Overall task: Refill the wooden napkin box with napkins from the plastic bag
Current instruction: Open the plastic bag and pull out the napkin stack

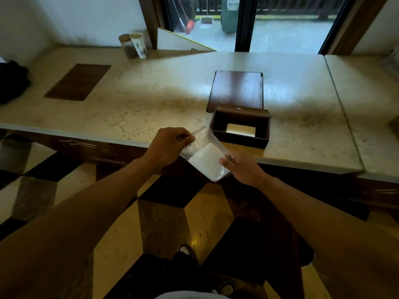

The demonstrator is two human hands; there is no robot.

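I hold a clear plastic bag [200, 145] with a stack of white napkins [206, 164] inside, in the air just in front of the counter's near edge. My left hand [167, 145] pinches the bag's top left corner. My right hand [241, 169] grips its lower right side. Just behind the bag, the dark wooden napkin box [241, 139] sits on the counter with its top open; a pale rectangle shows at its bottom. Its flat wooden lid [237, 89] lies on the counter right behind the box.
The marble counter [151, 104] also carries a dark wooden mat [78, 82] at the left, two tall cups [133, 46] at the back and a black object [10, 80] at the far left. A seam [343, 108] splits the counter at the right. A window is behind.
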